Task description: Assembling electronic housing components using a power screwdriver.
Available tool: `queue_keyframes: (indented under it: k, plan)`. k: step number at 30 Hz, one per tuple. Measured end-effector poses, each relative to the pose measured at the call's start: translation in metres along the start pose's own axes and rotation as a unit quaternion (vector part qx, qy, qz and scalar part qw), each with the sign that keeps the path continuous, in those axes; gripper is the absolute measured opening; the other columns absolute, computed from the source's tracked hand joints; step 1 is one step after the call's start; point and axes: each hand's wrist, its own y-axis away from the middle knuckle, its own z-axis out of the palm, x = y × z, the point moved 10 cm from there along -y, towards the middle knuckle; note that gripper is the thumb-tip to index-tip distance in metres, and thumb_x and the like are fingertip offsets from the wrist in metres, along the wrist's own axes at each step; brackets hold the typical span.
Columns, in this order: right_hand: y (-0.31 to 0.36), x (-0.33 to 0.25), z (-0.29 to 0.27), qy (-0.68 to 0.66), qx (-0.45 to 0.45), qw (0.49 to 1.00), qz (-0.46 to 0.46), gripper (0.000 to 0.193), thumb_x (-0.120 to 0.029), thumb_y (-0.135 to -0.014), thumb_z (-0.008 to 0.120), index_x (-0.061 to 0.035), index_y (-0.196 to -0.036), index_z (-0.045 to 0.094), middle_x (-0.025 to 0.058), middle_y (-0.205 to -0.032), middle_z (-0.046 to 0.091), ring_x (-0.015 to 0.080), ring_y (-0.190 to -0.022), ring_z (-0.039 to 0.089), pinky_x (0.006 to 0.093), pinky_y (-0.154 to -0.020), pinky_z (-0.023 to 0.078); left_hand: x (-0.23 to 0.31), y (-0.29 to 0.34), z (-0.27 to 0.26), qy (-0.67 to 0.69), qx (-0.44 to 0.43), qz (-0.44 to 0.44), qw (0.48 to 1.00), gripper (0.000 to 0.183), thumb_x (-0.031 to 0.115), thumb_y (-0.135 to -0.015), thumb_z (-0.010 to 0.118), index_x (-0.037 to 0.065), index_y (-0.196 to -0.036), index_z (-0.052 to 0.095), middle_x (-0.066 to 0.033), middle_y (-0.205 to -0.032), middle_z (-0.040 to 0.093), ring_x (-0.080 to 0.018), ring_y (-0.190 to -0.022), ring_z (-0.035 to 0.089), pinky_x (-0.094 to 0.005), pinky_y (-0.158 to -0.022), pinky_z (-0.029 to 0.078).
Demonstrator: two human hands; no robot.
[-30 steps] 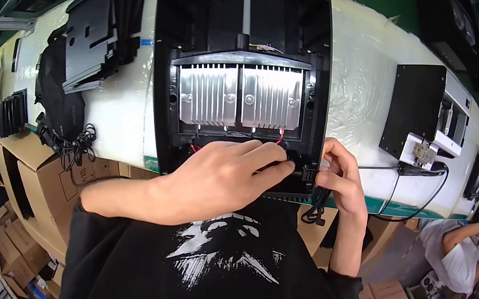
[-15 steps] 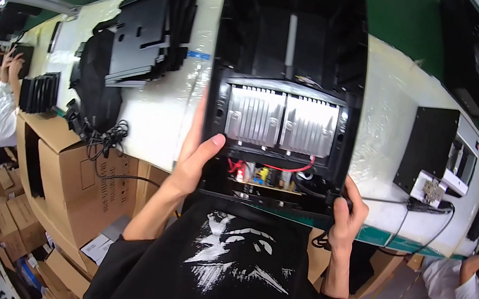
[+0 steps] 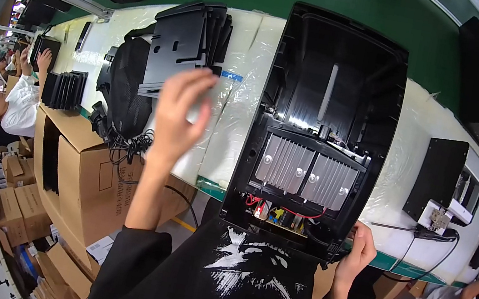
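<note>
A black plastic housing (image 3: 343, 78) lies with its hollow side up in front of me, its near end at my shirt. Two finned metal heat sinks (image 3: 283, 164) sit side by side in it. Below them show red wires (image 3: 304, 215) and a strip of circuit board (image 3: 285, 218). My right hand (image 3: 360, 251) grips the housing's near right corner, some fingers hidden. My left hand (image 3: 178, 115) is raised off the housing, fingers apart and empty. It is nearest to a stack of flat black panels (image 3: 176, 44), covering their near corner; I cannot tell whether it touches them.
Left on the white-covered bench (image 3: 236, 111) lie a black mesh bag (image 3: 130, 84), tangled cables (image 3: 129, 147) and upright black plates (image 3: 64, 90). On the right stands a black-and-white device (image 3: 438, 176) with a cable. Cardboard boxes (image 3: 96, 189) fill the lower left. Other people work at both sides.
My left hand has let go of the housing and moved up and left toward the black panels. The housing now appears farther right and tilted, my right hand still on it.
</note>
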Motion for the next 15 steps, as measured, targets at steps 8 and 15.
queue_keyframes:
  k: [8,15]
  plan:
    - [-0.003,-0.009,0.0,0.001,-0.001,1.0,0.001,0.024,-0.012,-0.093,0.048,0.0074,-0.085,0.06,0.0062,-0.074,0.061,0.0094,-0.064,0.051,0.022,-0.061,0.041,-0.071,0.009,-0.018,-0.073,-0.156,-0.091,0.981,0.032,0.003,-0.073,0.065,0.005,-0.105,0.062,-0.0115,-0.102,0.056,-0.0297,-0.096,0.052,-0.0358,-0.086,0.041]
    - [-0.009,-0.032,-0.003,0.038,0.001,0.998,-0.055,0.022,-0.012,-0.093,0.048,0.0052,-0.087,0.06,0.0059,-0.077,0.06,0.0113,-0.069,0.054,0.0234,-0.066,0.042,-0.051,-0.017,-0.052,0.068,-0.047,-0.078,0.994,0.02,0.002,-0.083,0.058,0.002,-0.102,0.06,-0.008,-0.096,0.054,-0.0184,-0.089,0.053,-0.0262,-0.079,0.042]
